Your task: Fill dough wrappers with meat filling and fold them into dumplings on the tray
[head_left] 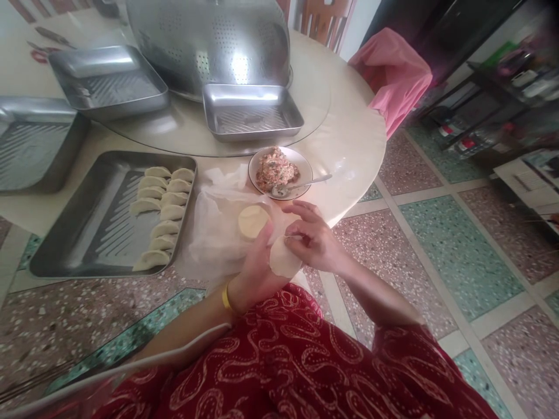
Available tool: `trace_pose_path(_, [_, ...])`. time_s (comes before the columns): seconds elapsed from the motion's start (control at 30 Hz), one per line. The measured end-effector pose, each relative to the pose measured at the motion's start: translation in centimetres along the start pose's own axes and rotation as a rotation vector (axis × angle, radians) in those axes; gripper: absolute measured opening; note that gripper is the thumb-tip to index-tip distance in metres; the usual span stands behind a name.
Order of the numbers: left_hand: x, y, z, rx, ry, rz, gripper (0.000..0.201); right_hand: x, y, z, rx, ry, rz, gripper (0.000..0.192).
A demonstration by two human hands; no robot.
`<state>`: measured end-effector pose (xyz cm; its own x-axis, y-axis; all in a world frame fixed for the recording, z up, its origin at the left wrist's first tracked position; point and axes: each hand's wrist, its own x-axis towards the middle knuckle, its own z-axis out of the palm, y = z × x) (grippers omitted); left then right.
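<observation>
A round dumpling wrapper (285, 259) lies across the palm and fingers of my left hand (257, 270), close to my body at the table's edge. My right hand (317, 241) pinches the wrapper's upper right edge between thumb and fingers. Just beyond, a stack of round wrappers (253, 222) sits on crumpled white plastic (213, 224). The bowl (307, 164) behind my hands holds a mound of minced meat filling (276, 169), with a metal spoon (282, 190) resting in it, its handle over the right rim.
Several folded dumplings (168, 213) stand in two columns in a metal tray (78, 256) at the left. More metal trays (253, 135) and a perforated steel lid (209, 41) are on the round glass turntable (183, 139). Pink cloth (393, 70) drapes a chair at the right.
</observation>
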<state>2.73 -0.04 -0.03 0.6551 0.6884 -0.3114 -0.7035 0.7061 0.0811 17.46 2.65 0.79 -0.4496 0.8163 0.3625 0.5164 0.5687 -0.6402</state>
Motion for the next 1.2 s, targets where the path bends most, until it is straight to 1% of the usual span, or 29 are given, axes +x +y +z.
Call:
trace_pose_path(0.17, [-0.1,-0.1,0.4,0.016,-0.027,-0.014,0.054,0.2,0.2,-0.5,0.125,-0.064,0.061,0.010])
trace_pose_path(0.23, [-0.2,-0.2,0.6,0.029,-0.021,-0.017,0.054,0.2,0.3,-0.4,0.157,-0.072,0.080,0.013])
trace_pose_path(0.33, [-0.2,-0.3,0.4,0.042,0.037,0.005,0.053,0.2,0.3,-0.2,0.200,-0.064,0.144,0.016])
trace_pose_path(0.47, [-0.3,-0.4,0.1,0.019,0.108,0.047,0.040,0.1,0.4,0.1,0.283,-0.058,0.270,0.014])
trace_pose_path(0.53, [-0.5,-0.4,0.3,0.011,0.125,0.076,0.035,0.2,0.7,0.0,0.362,-0.085,0.331,0.009])
trace_pose_path(0.6, [-0.6,-0.3,0.7,0.013,0.139,0.090,0.034,0.3,1.0,-0.2,0.461,-0.129,0.384,0.014])
trace_pose_path(0.7, [-0.8,-0.2,1.2,0.000,0.131,0.053,0.036,0.4,1.4,-0.5,0.555,-0.156,0.447,0.021])
trace_pose_path(0.83, [-0.8,-0.2,1.2,-0.012,0.103,0.010,0.040,0.5,1.7,-0.3,0.634,-0.143,0.457,0.017])
trace_pose_path(0.93, [-0.7,-0.1,1.0,-0.005,0.122,0.020,0.039,0.6,1.8,-0.1,0.689,-0.114,0.482,0.019])
trace_pose_path(1.03, [-0.9,0.2,0.9,0.008,0.139,0.048,0.042,0.3,2.0,-0.4,0.670,-0.050,0.503,0.026])
trace_pose_path(1.1, [-1.1,0.5,1.0,0.012,0.115,0.078,0.046,-0.1,2.0,-0.7,0.576,0.034,0.465,0.027])
trace_pose_path(1.2, [-1.3,0.9,1.2,0.026,0.062,0.134,0.047,-1.2,1.6,-0.8,0.392,0.181,0.383,0.019])
